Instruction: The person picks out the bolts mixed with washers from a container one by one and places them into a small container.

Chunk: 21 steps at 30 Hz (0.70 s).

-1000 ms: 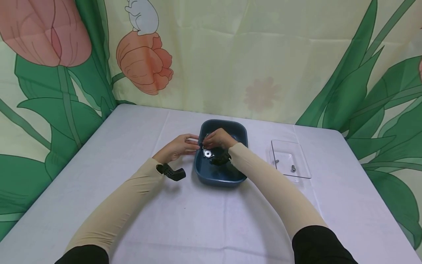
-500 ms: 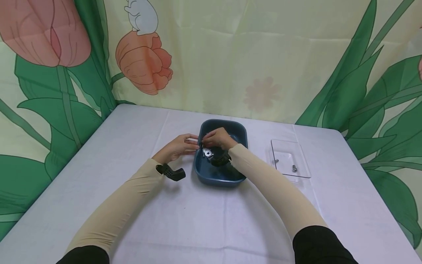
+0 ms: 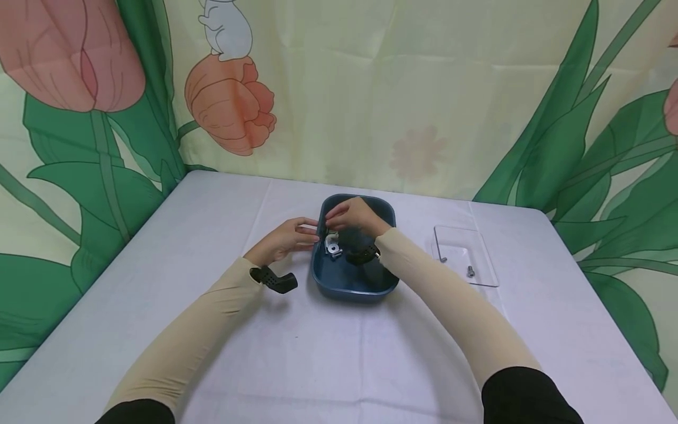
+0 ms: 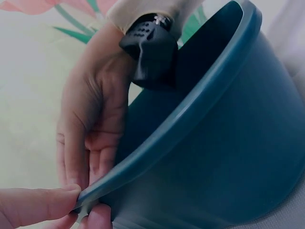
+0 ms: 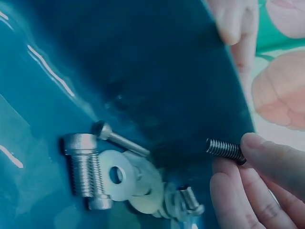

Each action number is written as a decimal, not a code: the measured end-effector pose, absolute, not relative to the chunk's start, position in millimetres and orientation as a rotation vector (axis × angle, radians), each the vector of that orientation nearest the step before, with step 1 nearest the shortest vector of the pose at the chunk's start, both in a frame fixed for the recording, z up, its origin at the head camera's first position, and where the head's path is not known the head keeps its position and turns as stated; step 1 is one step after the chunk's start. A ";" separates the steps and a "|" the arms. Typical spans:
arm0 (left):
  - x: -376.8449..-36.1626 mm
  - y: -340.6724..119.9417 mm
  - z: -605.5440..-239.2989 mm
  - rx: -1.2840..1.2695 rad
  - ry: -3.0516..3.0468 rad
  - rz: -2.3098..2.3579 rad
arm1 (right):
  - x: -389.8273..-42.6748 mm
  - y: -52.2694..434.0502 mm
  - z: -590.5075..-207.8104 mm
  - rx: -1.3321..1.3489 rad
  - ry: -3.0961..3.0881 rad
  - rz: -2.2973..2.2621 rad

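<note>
Moved: right hand [image 3: 354, 217] had lifted a little from low over the washers, toward the far half of the bin [image 3: 354, 291], between the earlier head view and this one.
Right hand: its fingertips [image 5: 267, 157] pinched a screw [image 5: 225, 149] by the head end, threaded shaft sticking out sideways, clear of the bin floor.
Left hand: left hand [image 3: 283, 238] had kept its place at the bin's left rim; thumb and finger [image 4: 35, 204] pinched that rim [image 4: 190, 112] and steadied it.
Bin: had stayed put on the table [image 3: 328, 353], near the far middle.
Left in bin: a large bolt [image 5: 85, 170] lay on the floor, a washer [image 5: 116, 175] touching it, a thin screw [image 5: 119, 139] just beyond, and more small hardware [image 5: 183, 202] heaped beside the washer.
Meaning: judged from the grip and the lift, one screw had been picked out of the pile and was on its way up; the rest had not been disturbed much.
Tray: a clear tray [image 3: 479, 238] sat well to the right of the bin, with two small screws [image 3: 469, 271] in it.
Backdrop: a tulip-print cloth [image 3: 228, 100] hung behind the bin.
</note>
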State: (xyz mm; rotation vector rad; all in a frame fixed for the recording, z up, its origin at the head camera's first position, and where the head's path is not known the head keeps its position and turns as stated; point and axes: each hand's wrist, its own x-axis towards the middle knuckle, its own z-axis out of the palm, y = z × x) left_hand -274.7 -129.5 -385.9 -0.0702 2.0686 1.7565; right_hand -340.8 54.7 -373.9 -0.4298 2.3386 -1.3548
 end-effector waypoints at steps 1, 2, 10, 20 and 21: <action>-274.7 -129.4 -385.8 -0.074 2.067 1.759 | -340.7 55.7 -372.1 -0.439 2.339 -1.350; -274.6 -129.3 -386.0 -0.069 2.067 1.758 | -340.4 57.0 -370.2 -0.450 2.339 -1.346; -276.2 -128.4 -388.2 -0.070 2.060 1.766 | -337.7 72.1 -348.8 -0.585 2.348 -1.349; -275.5 -127.8 -387.6 -0.091 2.088 1.756 | -329.6 95.0 -314.7 -0.654 2.397 -1.342; -275.6 -127.9 -387.6 -0.094 2.089 1.756 | -329.4 97.8 -312.1 -0.655 2.397 -1.342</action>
